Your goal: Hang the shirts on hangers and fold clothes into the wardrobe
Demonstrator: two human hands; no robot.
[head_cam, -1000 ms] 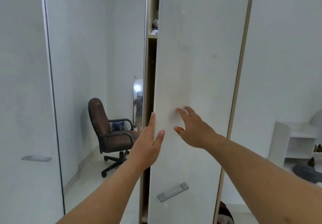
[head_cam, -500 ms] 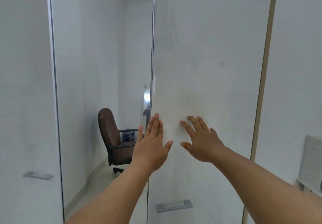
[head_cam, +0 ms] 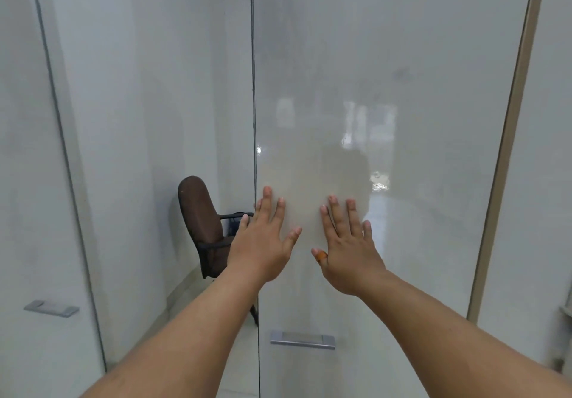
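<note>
A tall glossy white wardrobe door (head_cam: 387,88) fills the middle of the head view and sits flush with the panel beside it. My left hand (head_cam: 263,239) lies flat on the door near its left edge, fingers straight and spread. My right hand (head_cam: 348,249) presses flat on the same door a little to the right, with an orange band on the thumb. Neither hand holds anything. The wardrobe's inside, shirts and hangers are hidden behind the door.
A metal handle (head_cam: 302,339) sits low on the door below my hands. Left of it is a mirrored panel (head_cam: 154,119) reflecting a brown office chair (head_cam: 201,224). Another white door with a handle (head_cam: 51,308) stands at far left.
The door swung from ajar, with shelves showing in the gap, to fully closed. Both hands stayed flat on it and pushed forward.
</note>
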